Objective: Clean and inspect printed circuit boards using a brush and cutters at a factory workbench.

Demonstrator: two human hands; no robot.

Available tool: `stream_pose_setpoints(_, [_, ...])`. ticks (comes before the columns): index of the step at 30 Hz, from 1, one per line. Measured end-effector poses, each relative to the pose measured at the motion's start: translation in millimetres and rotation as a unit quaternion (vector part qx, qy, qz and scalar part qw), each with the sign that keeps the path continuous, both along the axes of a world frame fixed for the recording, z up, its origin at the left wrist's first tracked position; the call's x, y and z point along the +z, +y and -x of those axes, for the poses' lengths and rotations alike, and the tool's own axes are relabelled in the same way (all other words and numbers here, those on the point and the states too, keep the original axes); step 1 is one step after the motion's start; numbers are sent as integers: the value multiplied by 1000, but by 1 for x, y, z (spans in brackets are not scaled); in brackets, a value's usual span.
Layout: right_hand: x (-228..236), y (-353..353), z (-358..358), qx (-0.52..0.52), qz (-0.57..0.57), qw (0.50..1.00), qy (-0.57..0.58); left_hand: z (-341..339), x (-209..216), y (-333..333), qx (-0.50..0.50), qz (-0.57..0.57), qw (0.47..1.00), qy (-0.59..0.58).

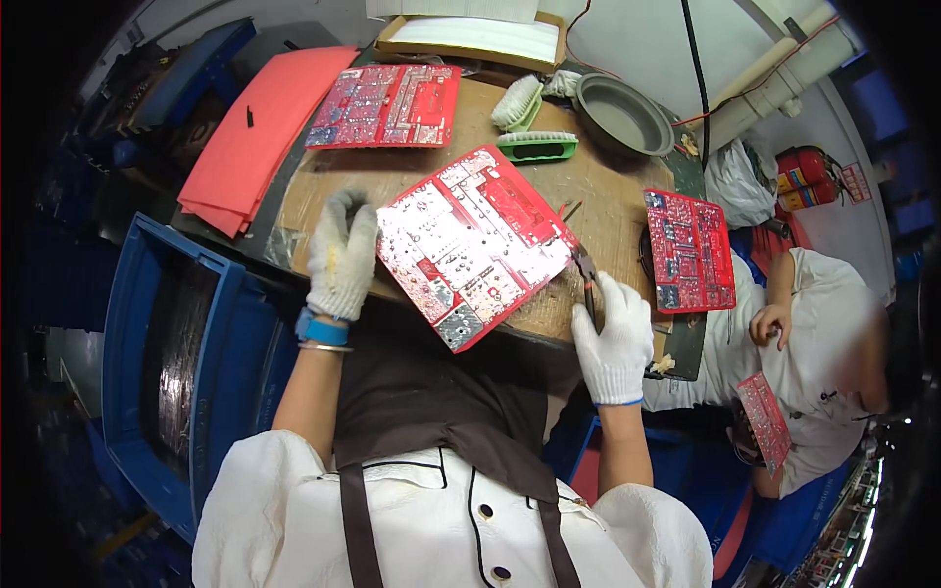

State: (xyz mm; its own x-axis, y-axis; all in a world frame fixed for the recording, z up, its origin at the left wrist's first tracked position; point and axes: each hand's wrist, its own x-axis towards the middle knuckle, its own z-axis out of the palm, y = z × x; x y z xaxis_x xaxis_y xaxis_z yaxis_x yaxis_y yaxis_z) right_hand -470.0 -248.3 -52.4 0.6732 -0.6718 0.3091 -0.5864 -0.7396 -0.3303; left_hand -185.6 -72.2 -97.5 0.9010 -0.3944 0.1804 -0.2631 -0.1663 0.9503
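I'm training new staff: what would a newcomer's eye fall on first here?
First, the bright red circuit board between the gloved left hand and right hand, mid-picture. Then the pliers in the right hand, by the board's right corner. Beyond, coral sheets lie at upper left.

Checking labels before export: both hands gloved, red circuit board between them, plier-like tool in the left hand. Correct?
Wrong hand: the head view shows the plier-like tool in the right hand, not the left hand. The rest holds: both hands are gloved, and the red circuit board is between them.
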Motion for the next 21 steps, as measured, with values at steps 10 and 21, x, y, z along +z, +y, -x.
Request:
stream_pose_setpoints(10, [22,-42,-35,52,-2,997,-54,80,35,38,-142,-33,936,320])
stream_pose_setpoints(21, [41,-36,-42,209,-60,975,37,3,15,46,-112,50,958,259])
